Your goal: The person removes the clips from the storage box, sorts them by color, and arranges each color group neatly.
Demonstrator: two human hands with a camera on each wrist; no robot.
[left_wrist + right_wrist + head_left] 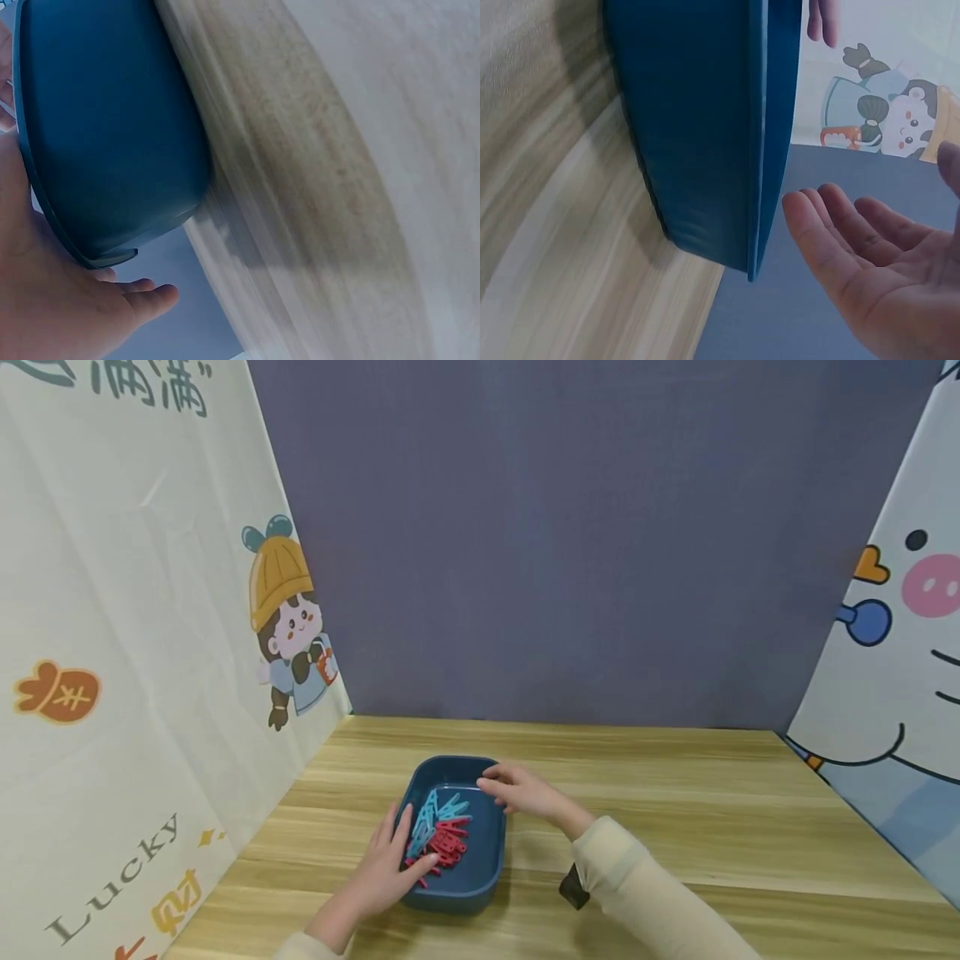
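Note:
A dark blue rectangular bin (pixel 491 860) stands on the wooden table, with light-blue clothespins (pixel 425 822) and red clothespins (pixel 447 843) heaped along its left side. My left hand (pixel 382 868) rests over the bin's near left rim, fingers spread and fairly straight, thumb reaching over the inside. In the left wrist view, that hand (pixel 60 300) lies against the rim beside the bin's outer wall (pixel 112 127). Above the far right rim hovers my right hand (pixel 521 792), its fingers loosely bent. The right wrist view shows this hand (pixel 877 270) apart from the bin, holding nothing.
The wooden table (pixel 675 810) extends right and behind the bin. A purple-grey backdrop (pixel 562 543) rises at its back edge. Printed white sheets flank it, one on the left (pixel 172 585) and one on the right (pixel 862 693). A small black device (pixel 574 887) sits by the right sleeve.

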